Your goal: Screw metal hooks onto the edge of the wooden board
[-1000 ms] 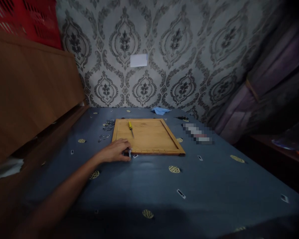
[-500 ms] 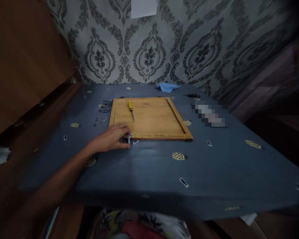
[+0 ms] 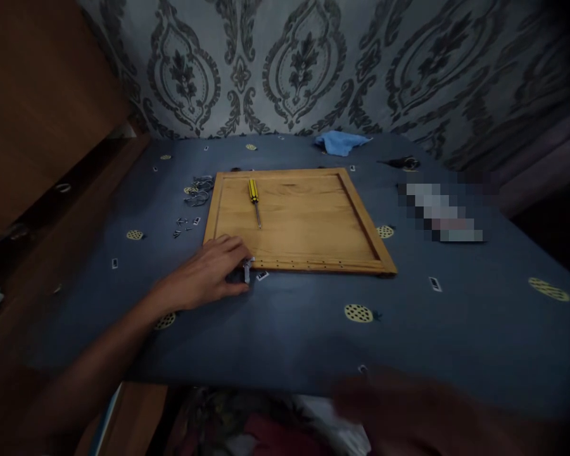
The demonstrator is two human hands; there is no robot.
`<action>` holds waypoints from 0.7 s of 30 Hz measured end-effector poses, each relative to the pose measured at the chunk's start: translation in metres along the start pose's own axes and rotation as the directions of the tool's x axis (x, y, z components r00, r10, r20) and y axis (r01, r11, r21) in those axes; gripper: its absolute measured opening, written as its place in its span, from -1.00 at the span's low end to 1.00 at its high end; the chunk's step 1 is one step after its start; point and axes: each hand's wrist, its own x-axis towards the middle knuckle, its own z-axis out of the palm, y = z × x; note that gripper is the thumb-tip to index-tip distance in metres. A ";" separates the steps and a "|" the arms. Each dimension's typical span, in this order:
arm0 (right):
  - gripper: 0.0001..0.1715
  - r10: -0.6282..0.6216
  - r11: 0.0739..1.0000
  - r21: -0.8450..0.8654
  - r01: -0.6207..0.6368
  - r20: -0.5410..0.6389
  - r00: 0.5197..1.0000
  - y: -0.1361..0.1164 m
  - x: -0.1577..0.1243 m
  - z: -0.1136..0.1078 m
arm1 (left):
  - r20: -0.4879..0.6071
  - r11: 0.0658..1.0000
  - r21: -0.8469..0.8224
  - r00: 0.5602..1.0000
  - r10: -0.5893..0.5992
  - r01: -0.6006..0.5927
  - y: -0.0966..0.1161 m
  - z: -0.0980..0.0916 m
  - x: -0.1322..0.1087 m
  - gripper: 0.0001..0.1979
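Note:
My left hand (image 3: 213,269) is at the front left corner of a wooden framed panel (image 3: 308,263). Its thumb and fingers close on a small grey metal fitting (image 3: 247,272), held upright against the panel's front edge; its exact kind is hard to make out. Several small holes run along that edge. On the panel lies a screwdriver (image 3: 253,193) with a yellow and black handle, tip pointing toward me. Low at the right, my right hand (image 3: 399,405) is a dark smear of motion over the table's near edge, its fingers unreadable.
Loose screws (image 3: 180,226) and a cluster of metal pieces (image 3: 199,190) lie left of the panel. A blue cloth (image 3: 342,142) is at the back, near a dark object (image 3: 401,163). A blurred-out item (image 3: 441,212) lies right. A patterned cloth covers the table (image 3: 304,342).
My right hand has come into view at the lower right. My left hand keeps the metal fitting at the panel's corner. The view has shifted closer.

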 end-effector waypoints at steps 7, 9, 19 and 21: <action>-0.59 -0.583 0.775 -0.335 0.536 -0.050 0.811 0.006 0.133 0.032 | -0.001 0.996 -0.086 1.000 -0.006 0.006 0.001 -0.002 0.003 -0.76; -0.60 -0.593 0.762 -0.361 0.538 -0.055 0.803 0.008 0.144 0.046 | 0.004 0.994 -0.108 1.000 -0.022 0.022 0.001 -0.003 0.002 -0.79; -0.67 -0.527 0.829 -0.331 0.450 -0.194 0.827 0.015 0.136 0.058 | 0.015 0.991 -0.123 0.999 -0.051 0.053 0.000 -0.001 0.001 -0.75; -0.65 -0.541 0.818 -0.331 0.470 -0.165 0.825 0.015 0.137 0.057 | 0.006 0.991 -0.126 0.999 -0.041 0.042 0.000 0.000 0.001 -0.75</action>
